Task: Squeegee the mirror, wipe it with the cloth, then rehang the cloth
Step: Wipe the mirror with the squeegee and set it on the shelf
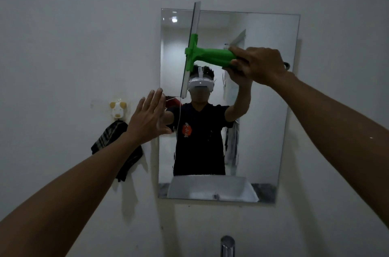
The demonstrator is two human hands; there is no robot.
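A frameless rectangular mirror (pixel 263 109) hangs on the white wall. My right hand (pixel 257 65) grips the handle of a green squeegee (pixel 207 55). Its long blade stands nearly upright against the upper left part of the glass, the top end poking just above the mirror's top edge. My left hand (pixel 147 119) is flat and open, fingers spread, resting at the mirror's left edge. A dark checked cloth (pixel 109 137) hangs from a small white and yellow hook (pixel 117 110) on the wall left of the mirror, partly hidden behind my left forearm.
A chrome tap (pixel 227 245) rises at the bottom edge below the mirror. The mirror reflects a person, a white basin and a room behind. Bare white wall surrounds the mirror on all sides.
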